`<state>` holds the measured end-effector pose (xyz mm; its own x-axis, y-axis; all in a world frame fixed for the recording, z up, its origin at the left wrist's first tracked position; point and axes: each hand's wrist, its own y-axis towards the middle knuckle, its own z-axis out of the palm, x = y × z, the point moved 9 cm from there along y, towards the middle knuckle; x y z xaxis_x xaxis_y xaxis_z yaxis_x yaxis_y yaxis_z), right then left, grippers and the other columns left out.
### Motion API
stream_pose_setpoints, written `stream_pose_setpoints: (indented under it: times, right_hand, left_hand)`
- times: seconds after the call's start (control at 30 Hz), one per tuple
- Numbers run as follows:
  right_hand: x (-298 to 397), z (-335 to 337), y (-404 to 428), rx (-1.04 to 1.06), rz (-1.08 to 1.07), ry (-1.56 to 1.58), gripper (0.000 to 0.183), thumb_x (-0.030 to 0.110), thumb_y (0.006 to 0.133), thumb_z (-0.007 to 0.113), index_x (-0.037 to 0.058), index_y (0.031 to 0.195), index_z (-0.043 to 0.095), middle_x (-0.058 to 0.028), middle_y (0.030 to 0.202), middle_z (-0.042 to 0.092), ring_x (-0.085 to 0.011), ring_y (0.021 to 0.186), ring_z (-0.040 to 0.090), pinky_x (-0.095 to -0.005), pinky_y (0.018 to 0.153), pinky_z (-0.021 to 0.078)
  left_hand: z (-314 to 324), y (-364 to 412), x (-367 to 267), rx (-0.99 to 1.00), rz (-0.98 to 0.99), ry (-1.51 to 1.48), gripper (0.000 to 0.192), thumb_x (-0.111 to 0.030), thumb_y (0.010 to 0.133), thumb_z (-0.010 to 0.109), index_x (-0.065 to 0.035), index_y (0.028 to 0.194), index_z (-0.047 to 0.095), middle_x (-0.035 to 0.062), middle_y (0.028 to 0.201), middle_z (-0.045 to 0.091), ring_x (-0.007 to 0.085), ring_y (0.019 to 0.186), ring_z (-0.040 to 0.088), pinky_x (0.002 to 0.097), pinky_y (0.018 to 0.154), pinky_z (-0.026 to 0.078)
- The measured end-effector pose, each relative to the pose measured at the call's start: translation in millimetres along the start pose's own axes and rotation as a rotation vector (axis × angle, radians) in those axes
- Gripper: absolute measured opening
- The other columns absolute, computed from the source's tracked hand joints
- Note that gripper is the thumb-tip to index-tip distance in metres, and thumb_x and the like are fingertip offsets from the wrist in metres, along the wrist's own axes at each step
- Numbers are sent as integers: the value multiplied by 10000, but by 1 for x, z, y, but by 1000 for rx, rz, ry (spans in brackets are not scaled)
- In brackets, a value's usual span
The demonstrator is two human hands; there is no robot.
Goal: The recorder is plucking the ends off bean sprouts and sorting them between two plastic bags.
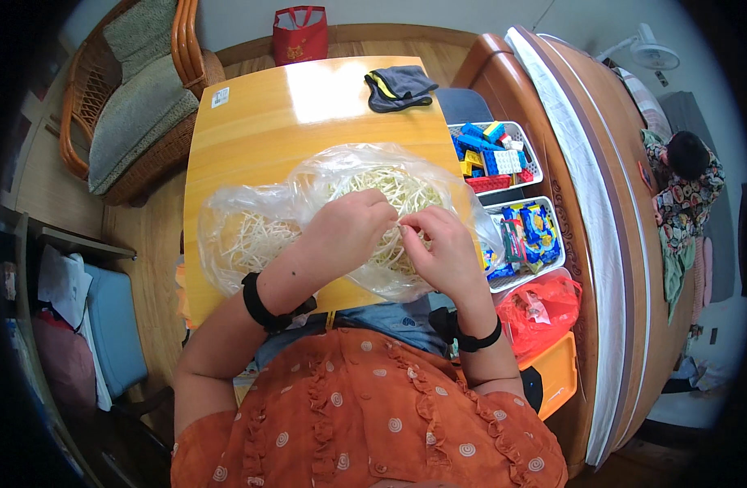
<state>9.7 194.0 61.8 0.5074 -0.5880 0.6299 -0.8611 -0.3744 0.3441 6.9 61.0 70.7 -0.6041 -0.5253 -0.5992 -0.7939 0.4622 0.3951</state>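
Observation:
My left hand and my right hand meet fingertip to fingertip above a heap of bean sprouts. Between the fingertips both hands pinch a thin pale piece, seemingly a bean sprout, mostly covered by the fingers. The heap lies on a spread clear plastic bag. To the left, under my left forearm, a smaller pile of thin, whitish sprout pieces rests on another stretch of clear plastic. A dark strap circles each wrist.
The wooden table carries a folded grey cloth at its far right. Along its right side stand a basket of toy bricks, a basket of wrapped packets and a red plastic bag. A person is on the bed.

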Motion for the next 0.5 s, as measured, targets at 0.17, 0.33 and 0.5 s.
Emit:
stream_pose_setpoints:
  times: [0.17,0.33,0.5]
  right_hand:
    - [-8,-4,1,-46,227,216,115,97,876,688,9,946,707,-136,863,674,-320,810,661,-426,755,531]
    - [-19,-8,4,-61,213,120,211,142,902,705,13,1069,708,-153,1025,692,-319,950,668,-407,850,535]
    - [25,7,19,-75,-127,23,322,200,949,699,22,1218,684,-167,1204,673,-331,1129,633,-411,998,494]
  left_hand:
    - [-8,-3,-8,-85,33,-49,77,-51,920,672,-11,980,700,161,947,678,347,861,662,400,764,546]
    - [-27,-28,44,-276,-417,-503,134,-89,1009,637,13,1087,676,88,968,703,158,856,672,294,780,552]
    - [-26,-39,59,-280,-549,-916,199,-121,1035,618,41,1145,650,82,998,693,131,861,659,275,782,547]
